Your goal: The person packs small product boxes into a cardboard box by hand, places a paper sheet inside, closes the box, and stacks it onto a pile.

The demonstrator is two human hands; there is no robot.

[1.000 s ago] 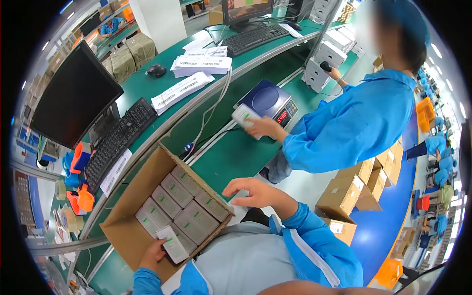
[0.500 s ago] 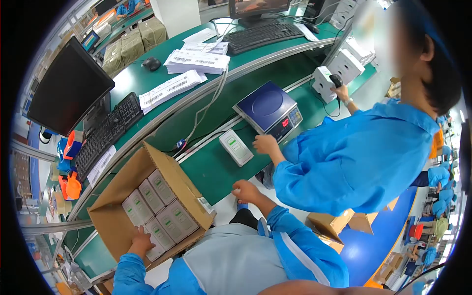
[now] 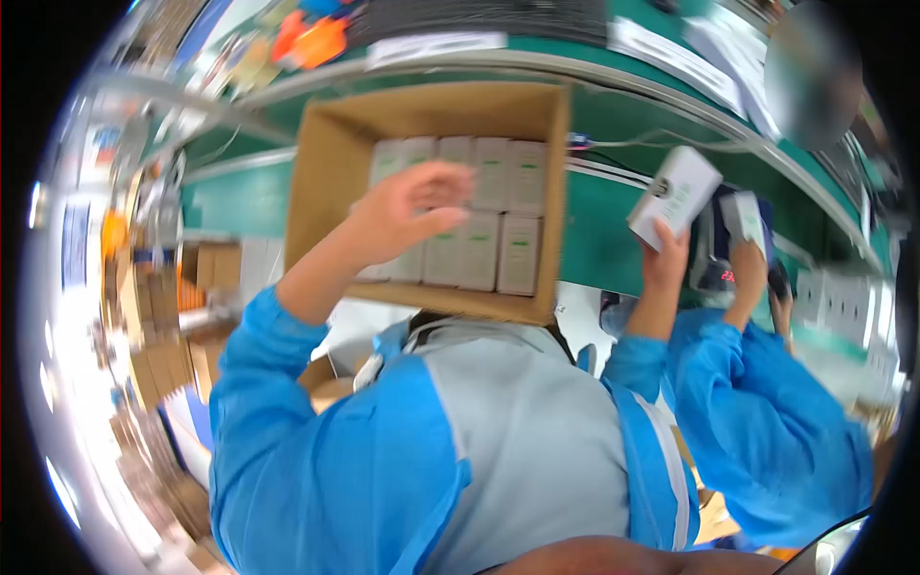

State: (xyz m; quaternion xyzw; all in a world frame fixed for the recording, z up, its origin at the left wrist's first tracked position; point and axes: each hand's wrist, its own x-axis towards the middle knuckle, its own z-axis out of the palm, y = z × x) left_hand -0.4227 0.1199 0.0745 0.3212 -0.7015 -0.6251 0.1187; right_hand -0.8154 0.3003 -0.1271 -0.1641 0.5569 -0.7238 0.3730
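A large open cardboard carton point(image 3: 321, 182) stands in front of me, packed with upright white boxes point(image 3: 518, 254) in rows. Over its left half is my left hand point(image 3: 412, 213), blurred, thumb and fingers apart, with nothing visible in it; it hides some of the boxes below. To the carton's right, my right hand point(image 3: 665, 254) grips a small white box point(image 3: 677, 192) by its lower end. The box is tilted and has green print and a dark round mark.
Beside me, a co-worker's hand point(image 3: 747, 264) holds another white box point(image 3: 744, 217) by a scale point(image 3: 711, 273) with red digits. The co-worker's other hand grips a dark scanner point(image 3: 779, 284). A metal shelf edge point(image 3: 556, 63) crosses behind the carton, with a keyboard point(image 3: 479, 19) above.
My right hand, empty before, now holds a white box. My left hand has lifted off the boxes in the carton. The view has swung left, and the co-worker now holds a box.
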